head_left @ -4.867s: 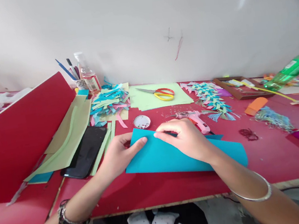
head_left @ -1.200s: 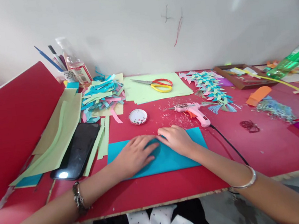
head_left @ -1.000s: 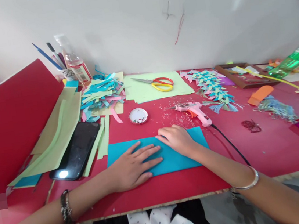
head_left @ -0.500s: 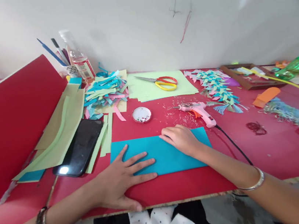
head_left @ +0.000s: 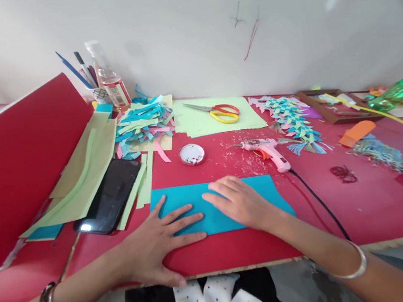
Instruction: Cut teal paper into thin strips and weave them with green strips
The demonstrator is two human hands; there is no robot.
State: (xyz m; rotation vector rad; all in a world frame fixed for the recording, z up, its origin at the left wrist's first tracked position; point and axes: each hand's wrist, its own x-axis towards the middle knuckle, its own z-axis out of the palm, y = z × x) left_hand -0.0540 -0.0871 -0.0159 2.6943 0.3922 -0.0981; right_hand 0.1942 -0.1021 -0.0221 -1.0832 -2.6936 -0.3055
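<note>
A blue sheet of paper [head_left: 192, 192] lies on the red table before me, its long edge running left to right. My left hand [head_left: 162, 241] is spread over the sheet's left end, fingers apart, its thumb on the table near the front edge. On the sheet's right half rests my right hand [head_left: 236, 201], palm down, with its fingers loosely bent and slightly apart, holding nothing. The sheet's right end looks slanted, and my right wrist covers part of its lower edge. Beyond my right hand lies a pink glue gun [head_left: 267, 151] with a black cord.
Scissors [head_left: 214, 112] rest on pale green sheets [head_left: 190, 127]. A white lid [head_left: 192, 154], cut paper strips [head_left: 145, 124] and a phone [head_left: 112, 196] lie to the left. A red board [head_left: 28, 170] leans there. Woven paper [head_left: 288, 116] and a green bottle [head_left: 402, 85] are at right.
My right hand has slid left and slightly toward me on the blue sheet, its fingers loosening. The sheet's right end has become slanted. My left hand stays spread on it.
</note>
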